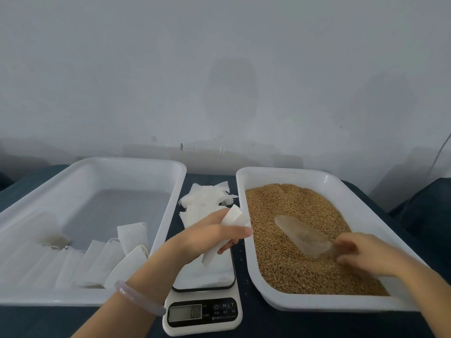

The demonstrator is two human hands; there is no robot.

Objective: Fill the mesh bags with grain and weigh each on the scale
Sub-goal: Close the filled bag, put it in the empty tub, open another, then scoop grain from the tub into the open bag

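white digital scale (202,313), near centre: buttons m, t; digits blurred; left hand (214,234) curled round white mesh bag (234,217); right hand (366,254) grips clear plastic scoop (302,235) in brown grain (292,269)

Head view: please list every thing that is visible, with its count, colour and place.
table: one, dark blue, under all.
scale: one, white and black, centre front.
left tray: one, white, table's left.
row of bags: several, white, in left tray.
loose bags: pile, white, behind scale.
right tray: one, white, table's right.
grain: brown, in right tray.
scoop: one, clear, on grain.
bracelet: one, pale, left wrist.
left hand: holds one white bag over scale.
right hand: grips scoop.
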